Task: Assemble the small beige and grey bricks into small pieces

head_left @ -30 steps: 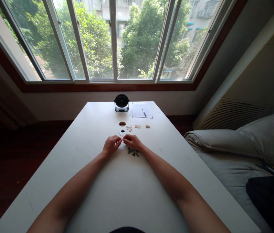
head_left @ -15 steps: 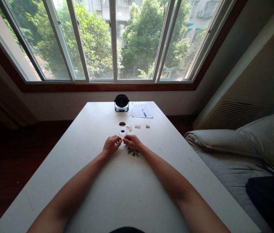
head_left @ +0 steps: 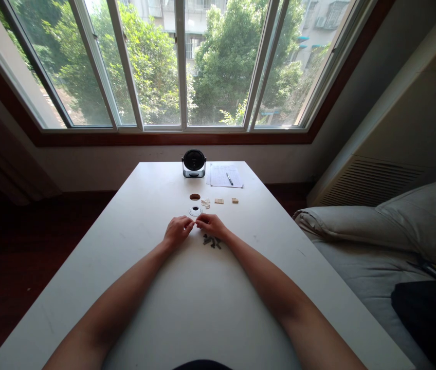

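Note:
My left hand (head_left: pixel 178 229) and my right hand (head_left: pixel 211 225) meet near the middle of the white table (head_left: pixel 156 308), their fingertips pinched close together. What sits between the fingers is too small to make out. Just beyond them is a small clear dish (head_left: pixel 191 212) with something dark at its centre. A heap of dark grey strip-like pieces (head_left: pixel 212 241) lies beside my right wrist. Past the right hand are loose light-tan pieces (head_left: pixel 205 203), a tan block of small pieces (head_left: pixel 219 201) and another such block (head_left: pixel 235 201).
A round hole (head_left: pixel 195 197) opens in the tabletop beyond the dish. At the far edge stand a small black fan (head_left: pixel 194 161) and paper sheets (head_left: pixel 220 177) with a pen (head_left: pixel 229 179) on them. A grey sofa (head_left: pixel 357 221) adjoins the table's right side.

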`<state>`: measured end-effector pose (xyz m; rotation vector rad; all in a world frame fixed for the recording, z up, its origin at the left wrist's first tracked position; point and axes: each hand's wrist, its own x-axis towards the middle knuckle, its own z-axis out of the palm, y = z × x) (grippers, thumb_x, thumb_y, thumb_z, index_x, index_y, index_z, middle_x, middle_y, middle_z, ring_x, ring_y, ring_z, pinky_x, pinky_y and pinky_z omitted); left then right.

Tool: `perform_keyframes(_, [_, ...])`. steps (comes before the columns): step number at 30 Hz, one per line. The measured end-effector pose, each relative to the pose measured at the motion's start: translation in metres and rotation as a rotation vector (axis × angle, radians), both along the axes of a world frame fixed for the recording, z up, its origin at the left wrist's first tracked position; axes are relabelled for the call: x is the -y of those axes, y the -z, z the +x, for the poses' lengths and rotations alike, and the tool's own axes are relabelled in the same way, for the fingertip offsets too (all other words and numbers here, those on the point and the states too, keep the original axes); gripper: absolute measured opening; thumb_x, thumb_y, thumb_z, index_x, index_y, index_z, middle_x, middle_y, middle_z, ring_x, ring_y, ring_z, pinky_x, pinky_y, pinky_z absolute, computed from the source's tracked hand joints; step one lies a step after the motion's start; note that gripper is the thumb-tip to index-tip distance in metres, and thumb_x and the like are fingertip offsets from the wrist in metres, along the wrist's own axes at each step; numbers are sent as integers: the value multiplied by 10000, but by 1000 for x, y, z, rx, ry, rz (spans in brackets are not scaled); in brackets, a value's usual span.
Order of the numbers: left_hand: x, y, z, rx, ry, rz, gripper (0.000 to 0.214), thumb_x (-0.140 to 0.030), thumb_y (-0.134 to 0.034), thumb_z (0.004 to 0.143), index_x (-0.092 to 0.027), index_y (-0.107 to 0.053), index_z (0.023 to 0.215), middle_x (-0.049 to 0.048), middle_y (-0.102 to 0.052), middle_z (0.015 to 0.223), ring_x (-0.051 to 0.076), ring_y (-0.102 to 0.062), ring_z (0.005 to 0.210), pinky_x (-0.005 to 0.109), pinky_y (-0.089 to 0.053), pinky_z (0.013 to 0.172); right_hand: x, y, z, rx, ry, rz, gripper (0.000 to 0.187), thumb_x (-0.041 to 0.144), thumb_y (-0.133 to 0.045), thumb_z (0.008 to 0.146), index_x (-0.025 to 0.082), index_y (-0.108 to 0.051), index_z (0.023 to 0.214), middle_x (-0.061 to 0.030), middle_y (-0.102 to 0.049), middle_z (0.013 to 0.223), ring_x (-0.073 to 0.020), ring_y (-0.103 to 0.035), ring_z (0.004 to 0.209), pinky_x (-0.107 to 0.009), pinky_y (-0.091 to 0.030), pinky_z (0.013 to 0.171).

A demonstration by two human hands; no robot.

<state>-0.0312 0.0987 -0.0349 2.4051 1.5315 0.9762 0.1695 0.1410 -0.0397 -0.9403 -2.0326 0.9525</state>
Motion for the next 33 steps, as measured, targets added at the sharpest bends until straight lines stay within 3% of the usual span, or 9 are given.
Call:
perform_keyframes(10, [0,-1,0,42,34,-19,157,-317,-574,934,-230,-701,901,14,-677,821,149,-605,716,291,-440,760,-2,3,-1,-24,-2,-7,278,423,-578,893,184,-682,797,-10,-672,710,-133,-596,648,-241,-458,621])
perform_keyframes(21, [1,-2,0,27,25,-6,236,-348,-530,966,-230,-710,869,18,-674,806,154,-599,724,289,-430,747,-1,2,1,-46,-30,-9,274,446,-616,878,182,-689,894,-16,-685,774,-138,-598,688,-244,-471,651])
perform_keyframes(33, [0,-1,0,18,13,1,216,-332,-548,950,-229,-708,849,17,-674,798,154,-605,716,290,-442,742,-3,7,1,-15,-19,11,305,436,-566,899,178,-699,803,-16,-664,711,-134,-574,645,-244,-450,617])
